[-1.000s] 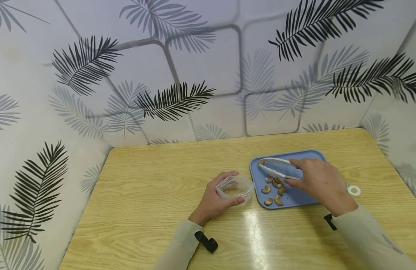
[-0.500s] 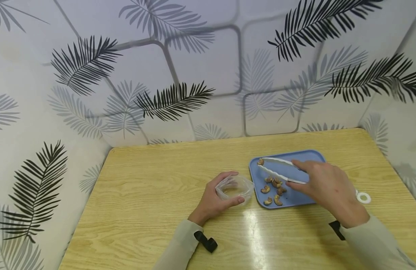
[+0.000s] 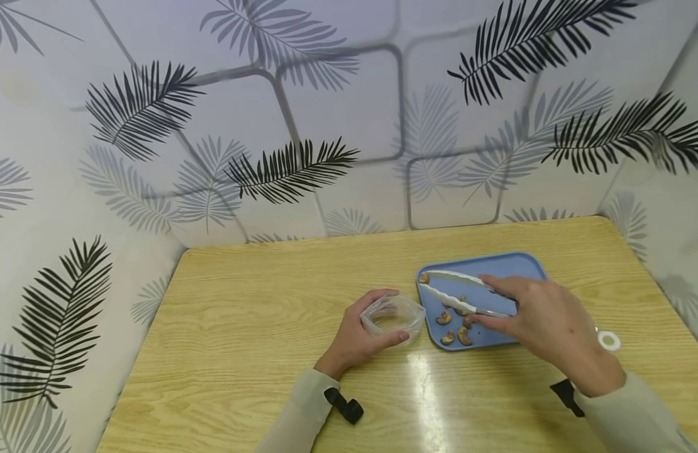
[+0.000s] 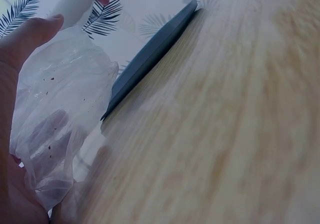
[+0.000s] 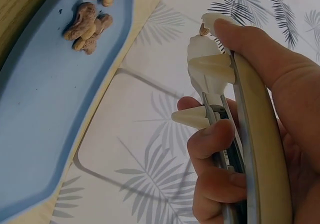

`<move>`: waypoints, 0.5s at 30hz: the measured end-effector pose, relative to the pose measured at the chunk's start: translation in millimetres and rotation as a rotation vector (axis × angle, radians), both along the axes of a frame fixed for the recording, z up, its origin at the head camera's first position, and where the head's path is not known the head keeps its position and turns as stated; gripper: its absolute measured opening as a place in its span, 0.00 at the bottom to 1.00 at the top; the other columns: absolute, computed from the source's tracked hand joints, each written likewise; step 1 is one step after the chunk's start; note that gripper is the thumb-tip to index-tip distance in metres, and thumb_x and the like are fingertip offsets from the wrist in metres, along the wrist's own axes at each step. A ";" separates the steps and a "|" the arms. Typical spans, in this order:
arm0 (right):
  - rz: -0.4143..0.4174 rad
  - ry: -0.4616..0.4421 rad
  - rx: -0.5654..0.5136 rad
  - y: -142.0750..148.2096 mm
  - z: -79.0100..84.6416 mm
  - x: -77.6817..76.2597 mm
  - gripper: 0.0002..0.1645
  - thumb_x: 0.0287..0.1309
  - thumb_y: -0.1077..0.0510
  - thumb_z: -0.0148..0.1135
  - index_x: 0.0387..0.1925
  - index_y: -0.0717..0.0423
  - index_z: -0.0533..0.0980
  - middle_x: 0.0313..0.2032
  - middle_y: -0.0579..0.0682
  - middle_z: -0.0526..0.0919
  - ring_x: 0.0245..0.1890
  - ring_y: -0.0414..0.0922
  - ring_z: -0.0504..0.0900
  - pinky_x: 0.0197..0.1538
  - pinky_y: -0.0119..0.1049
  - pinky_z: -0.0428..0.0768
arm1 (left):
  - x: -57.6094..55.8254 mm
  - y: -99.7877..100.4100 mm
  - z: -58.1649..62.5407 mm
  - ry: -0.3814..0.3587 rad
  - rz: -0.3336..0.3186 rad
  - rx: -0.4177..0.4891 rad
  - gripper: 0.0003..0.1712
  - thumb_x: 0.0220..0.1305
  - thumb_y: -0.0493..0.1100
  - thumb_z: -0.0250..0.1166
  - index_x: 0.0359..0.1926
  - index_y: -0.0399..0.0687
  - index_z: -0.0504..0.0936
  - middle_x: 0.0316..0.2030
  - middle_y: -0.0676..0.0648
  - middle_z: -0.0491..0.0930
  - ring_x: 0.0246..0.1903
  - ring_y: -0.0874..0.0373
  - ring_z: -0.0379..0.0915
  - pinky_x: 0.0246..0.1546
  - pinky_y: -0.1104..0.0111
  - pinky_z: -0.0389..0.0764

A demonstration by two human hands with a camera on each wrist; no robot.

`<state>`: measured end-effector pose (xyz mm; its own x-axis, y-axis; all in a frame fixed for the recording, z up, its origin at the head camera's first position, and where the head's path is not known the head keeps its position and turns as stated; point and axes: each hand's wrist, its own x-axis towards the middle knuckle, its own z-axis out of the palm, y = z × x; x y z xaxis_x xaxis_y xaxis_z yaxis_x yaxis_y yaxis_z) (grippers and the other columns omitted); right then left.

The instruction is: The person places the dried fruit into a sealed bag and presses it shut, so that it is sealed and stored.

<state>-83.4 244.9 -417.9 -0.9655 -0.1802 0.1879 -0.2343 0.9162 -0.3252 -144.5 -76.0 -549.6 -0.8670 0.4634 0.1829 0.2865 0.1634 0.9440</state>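
My right hand (image 3: pixel 553 330) grips white-tipped tongs (image 3: pixel 448 299), and a brown cashew (image 3: pixel 424 278) sits between their tips over the left edge of the blue tray (image 3: pixel 515 267). In the right wrist view, thumb and curled fingers wrap the metal-edged arms of the tongs, with the cashew (image 5: pixel 203 29) partly hidden at the far tips. Just left of the tray, my left hand (image 3: pixel 357 340) holds a clear plastic bag (image 3: pixel 405 311) with its mouth spread upward between thumb and fingers. Tiny dark specks show on the bag (image 4: pixel 70 84) in the left wrist view.
Several loose cashews (image 3: pixel 465 336) lie at the tray's near left side, some partly behind the tongs. A white ring (image 3: pixel 609 340) shows beyond my right wrist. The wooden table (image 3: pixel 241 327) backs onto a leaf-patterned wall covering (image 3: pixel 337 113).
The tong tips have moved left with the cashew to the tray's left edge, while my right hand has come slightly right and nearer. My left hand and the bag stay put.
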 end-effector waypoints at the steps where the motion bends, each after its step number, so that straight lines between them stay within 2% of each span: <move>1: 0.004 0.004 0.000 -0.9 0.5 1.0 0.44 0.53 0.34 0.84 0.66 0.50 0.85 0.54 0.59 0.93 0.39 0.58 0.92 0.26 0.42 0.78 | -0.1 0.1 -0.1 0.001 0.002 -0.001 0.40 0.60 0.43 0.84 0.72 0.61 0.80 0.69 0.56 0.82 0.65 0.57 0.80 0.68 0.61 0.79; 8: 0.046 0.046 -0.004 -9.3 1.7 7.9 0.42 0.51 0.37 0.86 0.65 0.49 0.86 0.51 0.55 0.94 0.40 0.56 0.92 0.26 0.38 0.77 | 0.3 0.4 -0.3 -0.001 0.003 -0.006 0.40 0.59 0.43 0.85 0.71 0.68 0.80 0.68 0.56 0.82 0.65 0.57 0.79 0.68 0.61 0.79; 11: 0.075 0.088 -0.013 -13.2 0.6 10.6 0.41 0.49 0.39 0.87 0.63 0.51 0.87 0.49 0.54 0.95 0.40 0.55 0.93 0.30 0.42 0.83 | 0.7 0.3 0.5 -0.008 0.001 -0.001 0.40 0.59 0.43 0.85 0.71 0.70 0.80 0.68 0.57 0.82 0.65 0.57 0.79 0.67 0.60 0.79; 13: 0.097 0.120 -0.019 -15.9 -0.3 12.2 0.41 0.47 0.40 0.88 0.62 0.51 0.88 0.46 0.52 0.96 0.34 0.49 0.92 0.30 0.41 0.83 | 0.7 0.3 0.7 -0.003 0.003 0.000 0.40 0.59 0.43 0.85 0.70 0.71 0.80 0.68 0.57 0.83 0.65 0.57 0.79 0.67 0.61 0.79; 15: 0.113 0.142 -0.021 -18.5 -0.5 13.4 0.41 0.45 0.40 0.89 0.61 0.51 0.88 0.42 0.49 0.96 0.27 0.41 0.85 0.29 0.38 0.81 | 0.3 0.5 0.2 0.009 0.002 0.004 0.40 0.59 0.43 0.85 0.70 0.71 0.80 0.67 0.57 0.83 0.64 0.57 0.80 0.66 0.61 0.79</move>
